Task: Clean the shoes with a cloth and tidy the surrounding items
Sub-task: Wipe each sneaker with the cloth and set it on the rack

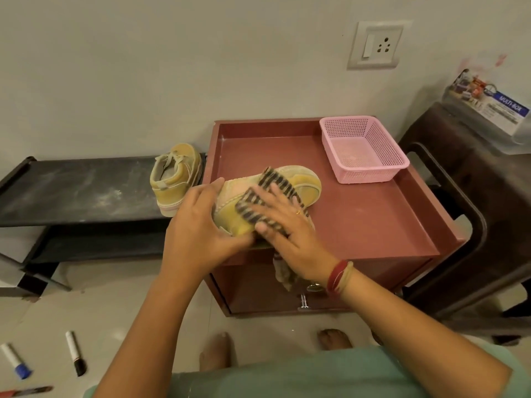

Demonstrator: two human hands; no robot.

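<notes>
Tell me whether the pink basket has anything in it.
Empty. The pink basket stands upright on the red cabinet top, and its mesh floor shows bare all over, with nothing lying inside.

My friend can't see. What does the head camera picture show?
A person wipes a yellow shoe with a striped cloth under the right hand, while the left hand holds the shoe on a red-brown cabinet. A second shoe stands on a black shelf at left; a pink basket sits behind.
</notes>
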